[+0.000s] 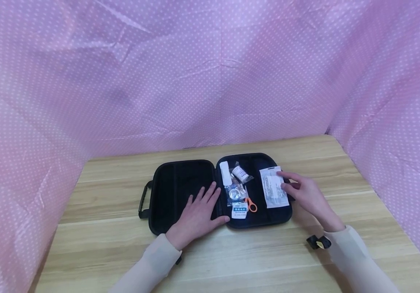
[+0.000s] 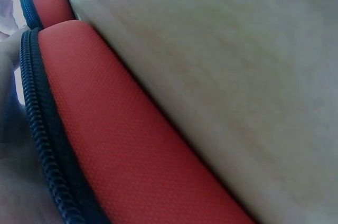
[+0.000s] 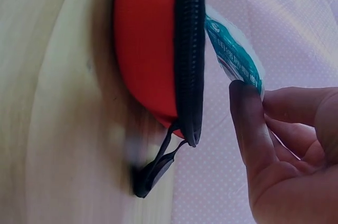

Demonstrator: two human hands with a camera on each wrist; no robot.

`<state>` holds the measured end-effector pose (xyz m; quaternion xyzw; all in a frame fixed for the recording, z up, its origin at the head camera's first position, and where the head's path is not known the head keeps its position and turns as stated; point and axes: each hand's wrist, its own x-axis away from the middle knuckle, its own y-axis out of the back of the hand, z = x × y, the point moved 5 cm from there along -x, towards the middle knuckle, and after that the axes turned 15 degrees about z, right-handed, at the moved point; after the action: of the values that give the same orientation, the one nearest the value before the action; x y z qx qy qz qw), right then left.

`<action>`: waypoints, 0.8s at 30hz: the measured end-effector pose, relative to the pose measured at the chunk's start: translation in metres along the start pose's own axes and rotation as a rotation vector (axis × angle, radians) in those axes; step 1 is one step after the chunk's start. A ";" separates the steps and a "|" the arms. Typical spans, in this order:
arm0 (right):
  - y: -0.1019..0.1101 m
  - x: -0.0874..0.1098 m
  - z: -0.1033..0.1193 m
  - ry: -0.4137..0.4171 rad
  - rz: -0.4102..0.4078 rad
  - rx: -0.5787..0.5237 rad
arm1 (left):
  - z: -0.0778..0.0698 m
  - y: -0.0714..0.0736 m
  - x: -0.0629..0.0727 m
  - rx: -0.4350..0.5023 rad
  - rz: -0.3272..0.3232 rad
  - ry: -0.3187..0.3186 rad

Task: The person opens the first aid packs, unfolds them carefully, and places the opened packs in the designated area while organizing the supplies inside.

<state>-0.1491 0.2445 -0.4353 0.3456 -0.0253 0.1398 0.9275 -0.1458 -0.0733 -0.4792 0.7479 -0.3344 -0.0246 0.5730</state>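
A zippered case (image 1: pixel 164 195) lies unfolded on the table, black inside and red outside. My left hand (image 1: pixel 199 215) rests with straight, spread fingers on its left half, the thumb reaching to the hinge. In the left wrist view the case's red side (image 2: pixel 116 113) fills the middle, with the hand partly hidden behind the zipper. Over the right half, my right hand (image 1: pixel 306 195) pinches a flat white packet (image 1: pixel 273 188) by its right edge. The right wrist view shows green print on the packet (image 3: pixel 235 49), held between thumb and finger above the zipper edge.
In the right half lie orange-handled scissors (image 1: pixel 251 206), a wrapped white roll (image 1: pixel 242 173), a white strip (image 1: pixel 226 173), a clear bag (image 1: pixel 235 194) and a small blue-and-white packet (image 1: pixel 239 211). A carry handle (image 1: pixel 143 199) sticks out left. Pink dotted cloth (image 1: pixel 210 81) hangs behind the table.
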 end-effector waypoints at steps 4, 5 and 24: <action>0.000 -0.002 -0.003 0.010 -0.012 0.017 | 0.000 0.000 0.000 0.004 0.000 -0.002; 0.000 -0.002 -0.004 0.011 -0.009 0.021 | 0.000 0.000 0.000 0.004 0.000 -0.002; -0.011 -0.008 0.000 0.045 0.054 0.229 | 0.001 -0.002 -0.002 0.001 0.001 0.007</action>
<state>-0.1541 0.2344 -0.4441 0.4455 0.0022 0.1744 0.8781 -0.1466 -0.0729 -0.4824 0.7481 -0.3328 -0.0213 0.5737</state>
